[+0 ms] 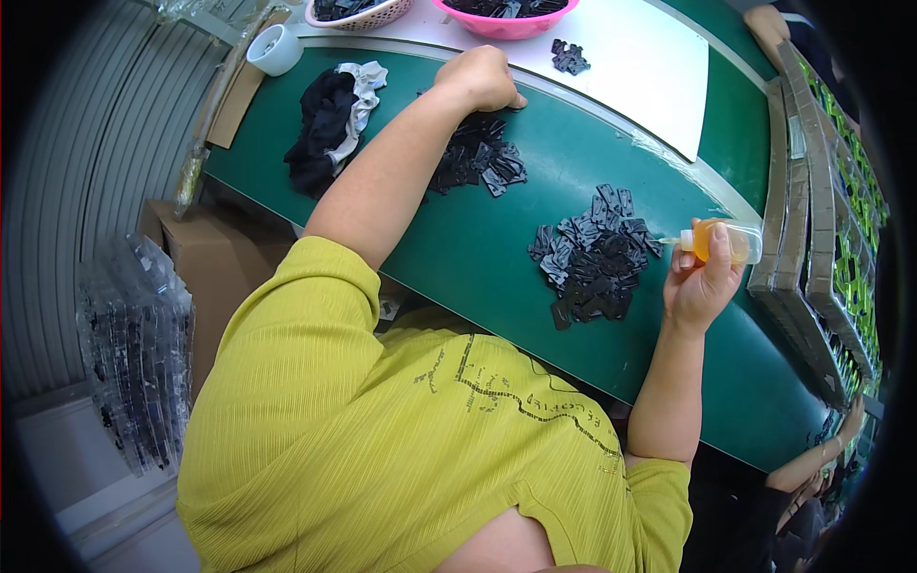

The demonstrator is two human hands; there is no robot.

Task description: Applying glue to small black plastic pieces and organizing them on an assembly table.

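My right hand (695,298) is wrapped round a clear squeeze bottle (746,244) of orange liquid. The bottle lies sideways in my grip, its thin nozzle pointing left toward a heap of small flat black plates (597,272) on the green table (401,253). Reaching to the table's far side, my left hand (480,78) has its fingers curled closed; whatever they may hold is hidden. Just nearer than that hand lies a second heap of black plates (482,158), partly covered by my left forearm.
Black and white cloths (330,124) lie at the left, with a white cup (275,50) behind. Along the back are a pink bowl (506,24) of black parts and a few plates (570,57) on a white board (640,86). Cardboard trays (798,191) stand at the right, near other people's arms.
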